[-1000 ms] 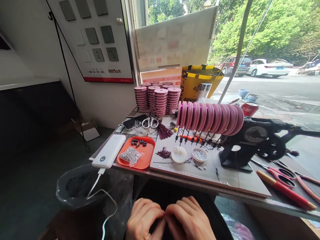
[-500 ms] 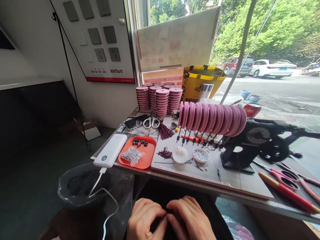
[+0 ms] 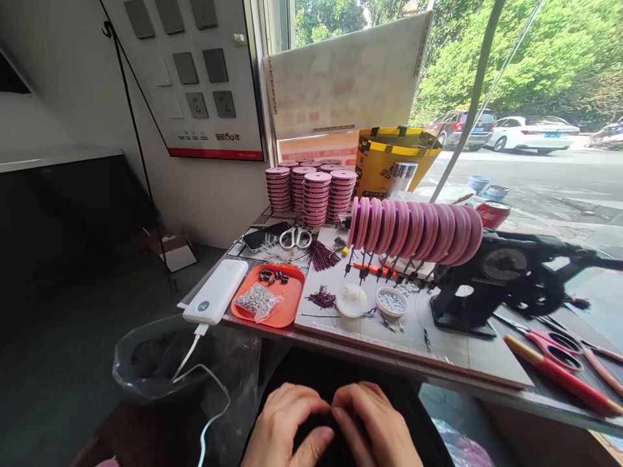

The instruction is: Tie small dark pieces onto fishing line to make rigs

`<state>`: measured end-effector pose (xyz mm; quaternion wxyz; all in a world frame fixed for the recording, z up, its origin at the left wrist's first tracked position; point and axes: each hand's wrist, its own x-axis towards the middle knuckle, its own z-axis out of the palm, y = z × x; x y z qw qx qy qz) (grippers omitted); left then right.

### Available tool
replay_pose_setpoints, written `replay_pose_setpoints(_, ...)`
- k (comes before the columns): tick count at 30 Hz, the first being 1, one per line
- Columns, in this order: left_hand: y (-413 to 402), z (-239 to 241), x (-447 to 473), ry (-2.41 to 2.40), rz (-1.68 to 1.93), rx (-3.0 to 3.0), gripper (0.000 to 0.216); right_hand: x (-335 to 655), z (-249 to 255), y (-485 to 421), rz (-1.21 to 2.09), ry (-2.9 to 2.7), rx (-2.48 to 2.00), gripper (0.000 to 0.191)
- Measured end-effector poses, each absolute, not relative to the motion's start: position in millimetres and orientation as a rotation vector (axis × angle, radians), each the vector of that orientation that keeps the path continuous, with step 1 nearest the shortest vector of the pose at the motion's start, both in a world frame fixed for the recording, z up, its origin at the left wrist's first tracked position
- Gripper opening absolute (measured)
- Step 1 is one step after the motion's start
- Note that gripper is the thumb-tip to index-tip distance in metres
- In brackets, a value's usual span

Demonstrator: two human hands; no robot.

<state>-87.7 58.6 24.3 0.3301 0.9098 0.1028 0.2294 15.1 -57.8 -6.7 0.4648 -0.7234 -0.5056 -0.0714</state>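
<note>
My left hand (image 3: 288,425) rests low over my dark-clothed lap, its thumb apart from the index finger and nothing visible between them. The index fingertip meets or nearly meets the fingers of my right hand (image 3: 377,425). My right hand is closed, with fingers curled and pressed together; whatever it may hold is hidden. Beyond my hands, a black metal winder (image 3: 462,305) stands on a pale board (image 3: 399,336) and carries a row of pink spools (image 3: 413,227). On that board are a small white cup of silvery beads (image 3: 392,301) and a round white disc (image 3: 351,300).
An orange tray (image 3: 287,311) holds black pieces and a bag of metal bits. A white power bank (image 3: 214,292) trails a cable. Stacked pink spools (image 3: 315,198) stand behind. Red-handled scissors (image 3: 559,347) lie right. A lined bin (image 3: 150,363) stands below the left edge.
My left thumb has parted from the index finger and moved away from my right fingertips. My right hand has shifted slightly right. The table items look unchanged.
</note>
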Motion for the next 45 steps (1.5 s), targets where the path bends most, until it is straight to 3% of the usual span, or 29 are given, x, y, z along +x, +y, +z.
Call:
replay_pose_setpoints(13, 58.2, 19.4, -87.7, 0.188, 0.708, 2.396, 0.013, 8.5, -8.4, -56.3, -0.065, -1.148, -1.778, 0.042)
replay_pose_setpoints(27, 57.8, 0.7, -89.1, 0.272, 0.894, 2.377, 0.019, 6.7, -11.5, -56.2, -0.041, -1.217, -1.779, 0.028)
replay_pose_setpoints(31, 53.7, 7.9, -89.6, 0.459, 0.856, 2.259, 0.02, 10.6, -16.2, -57.8, 0.262, -1.041, -1.683, 0.028)
replay_pose_setpoints(35, 49.5, 16.0, -87.4, 0.558, 0.768, 1.888, 0.042, 20.4, -8.3, -54.6, 0.834, -0.673, -1.225, 0.033)
replay_pose_setpoints(39, 51.6, 16.1, -76.7, 0.292, 0.876, 1.743, 0.014, 18.9, -3.6, -44.8, 0.989, -0.351, -0.858, 0.033)
replay_pose_setpoints(45, 53.4, 20.0, -59.8, 0.006, 0.985, 1.897, 0.004, 14.6, -6.5, -44.0, 0.905, -0.37, -0.897, 0.038)
